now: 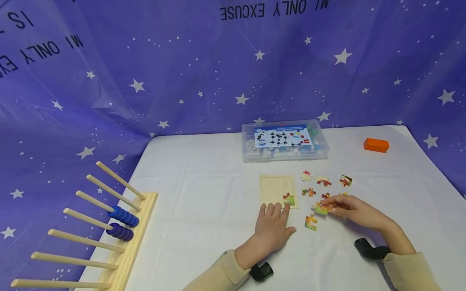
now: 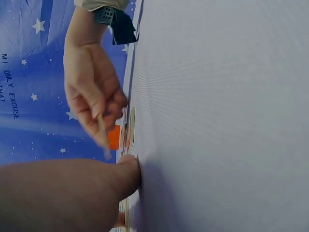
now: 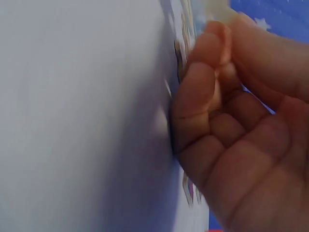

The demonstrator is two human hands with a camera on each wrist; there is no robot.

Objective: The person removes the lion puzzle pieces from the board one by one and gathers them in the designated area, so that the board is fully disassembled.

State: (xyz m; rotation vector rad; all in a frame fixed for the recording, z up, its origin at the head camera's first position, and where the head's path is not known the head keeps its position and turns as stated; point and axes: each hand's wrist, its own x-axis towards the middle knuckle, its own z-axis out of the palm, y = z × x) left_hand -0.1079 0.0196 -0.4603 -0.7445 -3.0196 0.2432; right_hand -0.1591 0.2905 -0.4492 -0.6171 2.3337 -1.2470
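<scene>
The left hand [image 1: 272,229] lies with fingers extended, its fingertips on the near edge of a wooden puzzle board [image 1: 271,186]. One picture piece [image 1: 289,199] sits in the board's near right corner. The right hand [image 1: 358,210] pinches a green and orange puzzle piece [image 1: 321,209] between thumb and fingers, to the right of the board. In the left wrist view that piece [image 2: 103,133] is seen edge-on and raised off the cloth. Around the right hand lie several loose puzzle pieces, among them a corner-like piece [image 1: 311,222] and a red one [image 1: 323,182].
Behind the board stands a clear plastic case [image 1: 284,155] with a molecule-picture label. An orange block [image 1: 376,145] is at the far right. At the left is a wooden peg rack [image 1: 140,226] with blue and purple beads [image 1: 120,232]. A starry purple curtain [image 1: 204,68] hangs behind the table.
</scene>
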